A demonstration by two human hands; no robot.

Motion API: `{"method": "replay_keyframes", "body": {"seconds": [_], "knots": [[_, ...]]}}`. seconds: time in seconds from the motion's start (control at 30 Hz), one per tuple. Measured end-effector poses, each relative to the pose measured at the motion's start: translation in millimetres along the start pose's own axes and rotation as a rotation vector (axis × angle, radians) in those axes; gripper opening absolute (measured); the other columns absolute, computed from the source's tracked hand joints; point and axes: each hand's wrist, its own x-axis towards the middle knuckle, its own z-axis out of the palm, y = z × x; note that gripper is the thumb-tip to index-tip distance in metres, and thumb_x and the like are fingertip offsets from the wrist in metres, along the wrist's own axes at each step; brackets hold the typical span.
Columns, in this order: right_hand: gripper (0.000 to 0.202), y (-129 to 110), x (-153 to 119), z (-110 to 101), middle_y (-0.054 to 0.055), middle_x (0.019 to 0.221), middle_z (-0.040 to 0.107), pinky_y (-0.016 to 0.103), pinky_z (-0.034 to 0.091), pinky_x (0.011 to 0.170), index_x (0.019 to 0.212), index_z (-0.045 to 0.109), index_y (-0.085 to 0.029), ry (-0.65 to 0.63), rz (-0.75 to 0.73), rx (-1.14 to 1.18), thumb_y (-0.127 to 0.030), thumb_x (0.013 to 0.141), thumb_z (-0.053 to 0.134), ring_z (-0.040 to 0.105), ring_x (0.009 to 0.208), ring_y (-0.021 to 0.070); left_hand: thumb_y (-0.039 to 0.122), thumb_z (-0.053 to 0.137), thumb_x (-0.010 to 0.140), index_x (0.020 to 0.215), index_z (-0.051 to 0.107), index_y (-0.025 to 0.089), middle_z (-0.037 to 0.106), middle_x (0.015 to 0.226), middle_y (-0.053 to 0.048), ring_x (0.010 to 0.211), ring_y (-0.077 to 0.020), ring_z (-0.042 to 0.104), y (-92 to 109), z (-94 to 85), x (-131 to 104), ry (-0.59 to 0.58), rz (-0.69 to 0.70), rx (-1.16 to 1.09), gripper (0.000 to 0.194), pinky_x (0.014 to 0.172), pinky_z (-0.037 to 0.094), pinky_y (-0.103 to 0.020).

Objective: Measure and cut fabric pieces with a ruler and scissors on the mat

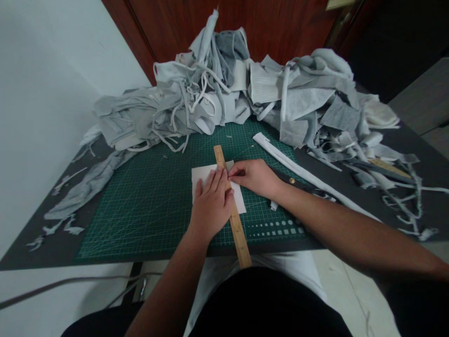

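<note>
A white square of fabric point(201, 175) lies on the green cutting mat point(147, 201). A wooden ruler point(238, 234) runs across it from far to near, overhanging the table's front edge. My left hand point(210, 203) lies flat on the fabric and presses the ruler down. My right hand point(254, 177) sits just right of the ruler, fingers pinched together at the ruler's edge around something small that I cannot make out.
A big heap of grey and white fabric scraps point(245, 89) fills the back of the dark table point(403, 187). A rolled white strip point(298, 168) lies right of my hands, beside dark scissors point(301, 185). Loose scraps point(80, 192) trail at the left.
</note>
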Motion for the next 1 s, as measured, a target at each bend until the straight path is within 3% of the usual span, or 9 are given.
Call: {"method": "replay_keyframes", "body": {"seconds": [0.33, 1.0], "knots": [[0.013, -10.6, -2.9, 1.7, 0.005, 0.097, 0.081, 0.030, 0.051, 0.082, 0.094, 0.082, -0.019, -0.004, -0.002, -0.204, -0.014, 0.090, 0.070, 0.074, 0.090, 0.0205, 0.033, 0.032, 0.107, 0.163, 0.034, 0.016, 0.032, 0.171, -0.006, 0.160, -0.0258, 0.025, -1.8, 1.3, -0.3, 0.007, 0.009, -0.024, 0.058, 0.131, 0.020, -0.054], [0.015, -4.3, -1.2, -2.2, 0.004, 0.091, 0.076, 0.029, 0.051, 0.083, 0.093, 0.082, -0.019, -0.021, -0.046, -0.173, -0.010, 0.089, 0.071, 0.071, 0.086, 0.0176, 0.032, 0.033, 0.107, 0.163, 0.033, 0.014, 0.031, 0.171, -0.007, 0.160, -0.0254, 0.026, 0.6, -0.6, 0.2, -0.002, 0.003, -0.038, 0.059, 0.131, 0.020, -0.054]]}}
